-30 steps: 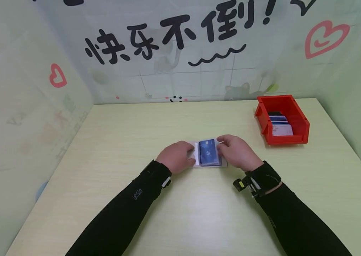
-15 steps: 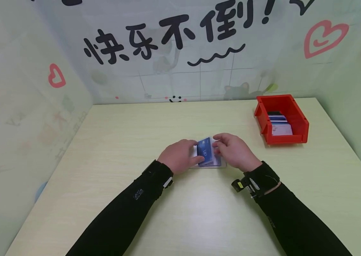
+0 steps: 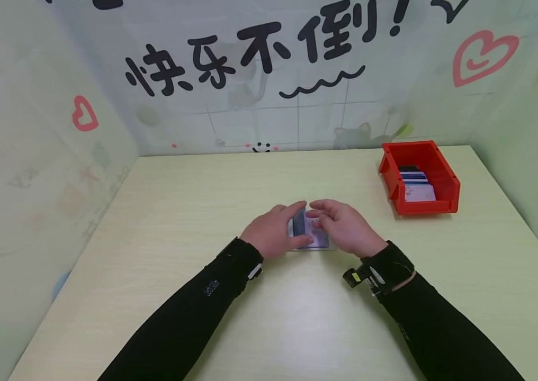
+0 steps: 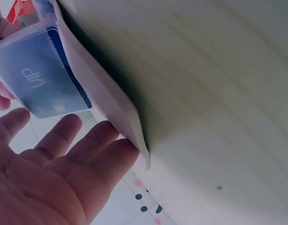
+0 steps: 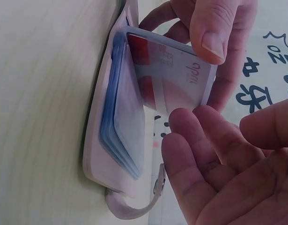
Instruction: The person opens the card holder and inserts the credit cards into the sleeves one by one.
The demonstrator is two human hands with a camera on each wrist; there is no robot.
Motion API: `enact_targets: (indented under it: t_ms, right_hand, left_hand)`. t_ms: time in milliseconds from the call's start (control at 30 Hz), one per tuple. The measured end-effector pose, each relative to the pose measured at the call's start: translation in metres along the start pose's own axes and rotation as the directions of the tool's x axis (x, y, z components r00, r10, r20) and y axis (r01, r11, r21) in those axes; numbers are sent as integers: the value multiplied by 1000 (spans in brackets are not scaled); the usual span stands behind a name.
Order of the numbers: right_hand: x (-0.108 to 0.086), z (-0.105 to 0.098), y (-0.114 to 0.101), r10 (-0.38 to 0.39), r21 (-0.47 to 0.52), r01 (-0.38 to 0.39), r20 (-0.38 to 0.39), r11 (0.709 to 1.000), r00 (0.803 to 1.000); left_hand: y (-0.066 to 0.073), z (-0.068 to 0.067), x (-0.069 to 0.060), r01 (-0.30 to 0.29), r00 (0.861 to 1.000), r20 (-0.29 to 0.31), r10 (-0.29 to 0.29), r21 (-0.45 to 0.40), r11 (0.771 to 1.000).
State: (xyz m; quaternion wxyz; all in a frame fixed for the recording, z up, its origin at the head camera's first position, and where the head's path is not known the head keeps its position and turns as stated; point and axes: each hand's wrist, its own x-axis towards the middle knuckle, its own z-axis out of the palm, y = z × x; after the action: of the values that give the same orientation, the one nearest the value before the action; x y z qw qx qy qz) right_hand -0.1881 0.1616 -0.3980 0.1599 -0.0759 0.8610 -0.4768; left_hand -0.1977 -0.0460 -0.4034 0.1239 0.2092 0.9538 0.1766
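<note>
A pale pink card holder (image 5: 94,159) with clear sleeves lies spread on the table between my hands. One sleeve stands upright, mid-turn; a blue VIP card (image 4: 38,77) shows on its left face, and a white and red card (image 5: 176,79) on the other. My left hand (image 3: 274,227) is at the holder's left, with its thumb over the edge of the standing sleeve and its other fingers spread behind. My right hand (image 3: 345,227) is at the right, fingers loosely bent, fingertips at the sleeve's edge. The remaining sleeves (image 5: 125,112) lie stacked flat on the right.
At the back right of the table (image 3: 202,190) stands a red bin (image 3: 447,198) with several cards (image 3: 419,191) inside. A strap with a snap (image 5: 129,211) sticks out from the holder's edge. Printed walls (image 3: 259,121) border the table behind and on both sides.
The sleeve with the blue VIP card has risen from lying flat and swung left to stand upright, baring a purple one beneath. Both hands have followed: the left rightward, the right leftward.
</note>
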Motion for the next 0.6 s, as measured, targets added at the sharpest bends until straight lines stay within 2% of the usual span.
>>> enact_targets:
  t_ms: [300,433,600]
  right_hand:
    - [0,1,1,-41,-56,42,21,998,999]
    - [0,0,-2,3,-133,-4,-8,991,1000]
    - [1,-2,-4,105,-213,-106,-18,971,994]
  left_hand:
    - [-5,-3,-1,-23,1000,6,23,-30,999]
    - [-8,-4,-1,-32,999,1,32,-67,997]
    - [-14,-7,-3,-34,999,7,36,-170,985]
